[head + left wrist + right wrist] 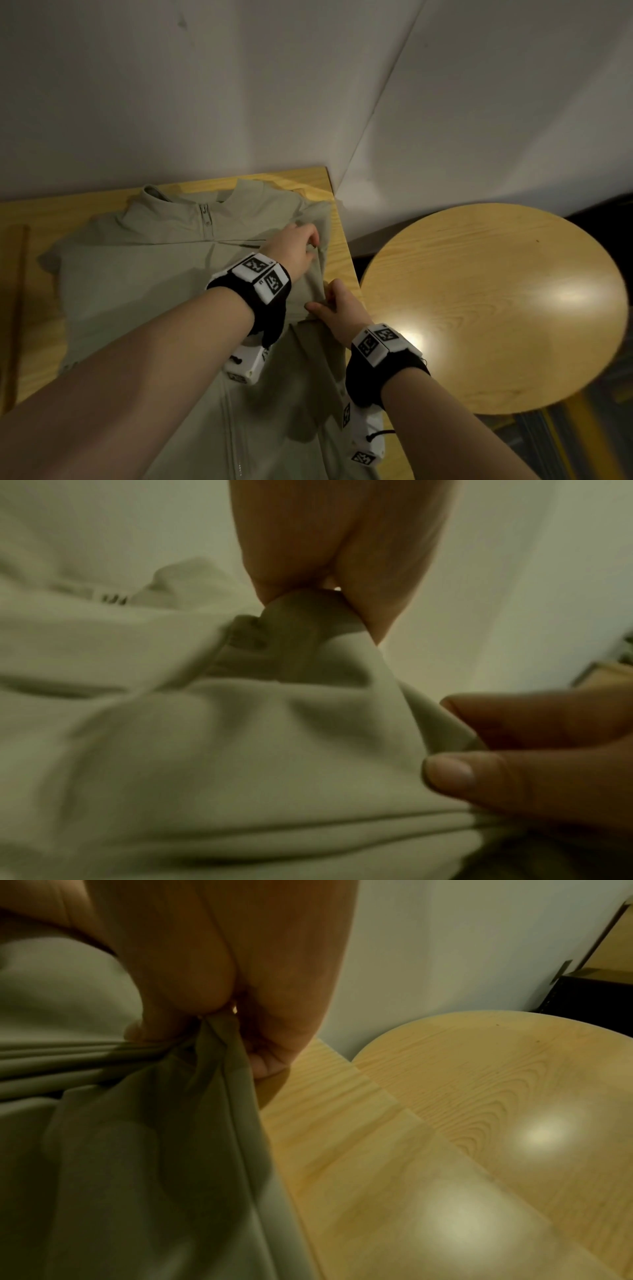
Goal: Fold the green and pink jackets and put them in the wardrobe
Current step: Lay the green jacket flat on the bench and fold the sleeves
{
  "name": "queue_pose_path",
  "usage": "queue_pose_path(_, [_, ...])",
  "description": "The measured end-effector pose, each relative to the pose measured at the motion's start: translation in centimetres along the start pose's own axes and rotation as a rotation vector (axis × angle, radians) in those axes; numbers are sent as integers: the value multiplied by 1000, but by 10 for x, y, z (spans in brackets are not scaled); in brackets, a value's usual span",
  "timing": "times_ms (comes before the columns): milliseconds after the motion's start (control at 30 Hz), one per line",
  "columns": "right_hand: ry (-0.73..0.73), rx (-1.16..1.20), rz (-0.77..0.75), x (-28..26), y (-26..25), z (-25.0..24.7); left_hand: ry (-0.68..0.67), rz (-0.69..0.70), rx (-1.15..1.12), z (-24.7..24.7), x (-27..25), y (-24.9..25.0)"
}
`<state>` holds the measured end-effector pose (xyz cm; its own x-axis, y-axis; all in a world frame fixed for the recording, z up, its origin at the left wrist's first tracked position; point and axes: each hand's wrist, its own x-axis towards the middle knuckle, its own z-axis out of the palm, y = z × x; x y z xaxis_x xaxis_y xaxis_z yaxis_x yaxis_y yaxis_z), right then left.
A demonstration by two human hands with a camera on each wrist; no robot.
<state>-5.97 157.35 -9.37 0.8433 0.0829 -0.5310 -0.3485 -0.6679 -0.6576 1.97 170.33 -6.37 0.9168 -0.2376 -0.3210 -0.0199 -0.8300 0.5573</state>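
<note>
The green jacket (pixel 144 274) is the landmark here: it lies spread front-up on the wooden worktop (pixel 20 219), zip closed, collar toward the wall, hem hanging off the near edge toward the person.

Nearest, at the jacket's right-hand edge about halfway up, the right hand (pixel 337 308) has its grip closed on a gathered fold of the green cloth; the right wrist view shows thumb and fingers (pixel 270 1061) pinching a bunched ridge of fabric lifted just off the worktop. A little farther along that same edge, near the shoulder, the left hand (pixel 296 248) also grips cloth: the left wrist view shows its fingertips (pixel 373 610) nipping a small peak of fabric, with the right hand's thumb visible lower in that picture.

Judging from this, the fold is only beginning. The right side, probably the sleeve or side panel, is held by both hands and looks ready to be carried over toward the zip. The jacket's left shoulder, at the far left, lies flat and unfolded.

Left to do, by my reading: finish folding this jacket, fold the pink one, and stow both. Neither the pink jacket nor the wardrobe is in view.

Beyond the jacket's right edge stands a round wooden table (pixel 496 308); past the collar is a pale wall (pixel 205 85).
</note>
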Motion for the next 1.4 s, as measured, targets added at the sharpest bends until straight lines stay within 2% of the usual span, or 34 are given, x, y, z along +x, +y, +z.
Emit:
queue_pose_path(133, [-1,5,10,-1,-1,0,23,83,121,-3,2,-5])
queue_pose_path(267, [4,10,14,-2,-2,1,-22,53,171,0,1,-10])
queue_pose_path(467, [1,10,8,0,-2,0,-204,20,-43,-6,3,-12])
queue_pose_path(600, [-12,12,7,1,0,-1,-193,-94,-88,-12,6,-12])
queue_pose_path(900, [-9,10,6,-1,-1,-1,-163,-132,-209,-7,5,-23])
queue_pose_path(1000, [-11,21,8,-2,-1,-1,-151,-110,-199,-12,6,-21])
queue_pose_path(1167, [-2,17,0,-1,-2,0,-167,-16,19,-17,7,-15])
queue_pose_path(1400, [-14,6,22,-3,-4,-1,-238,-40,-18,-11,7,-15])
